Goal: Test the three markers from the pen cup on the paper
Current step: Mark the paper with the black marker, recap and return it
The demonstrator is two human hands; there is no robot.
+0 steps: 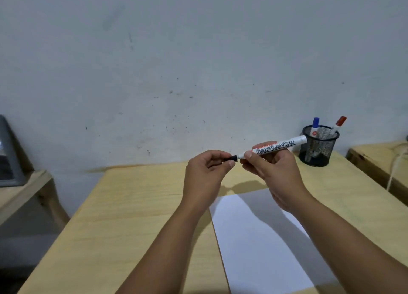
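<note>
My right hand (270, 168) grips a white board marker (276, 147) by its barrel, held level above the table. My left hand (206, 172) pinches the marker's black cap (232, 157) at its left end; the cap sits on the marker. A white sheet of paper (260, 238) lies flat on the wooden table (136, 205) below my hands. At the back right stands a black mesh pen cup (319, 147) holding a blue-capped marker (315, 125) and a red-capped marker (339, 124).
A grey wall rises right behind the table. A grey object (10, 152) rests on a low wooden stand at the far left. Another wooden surface (375, 159) with a pale cord (395, 170) sits at the right.
</note>
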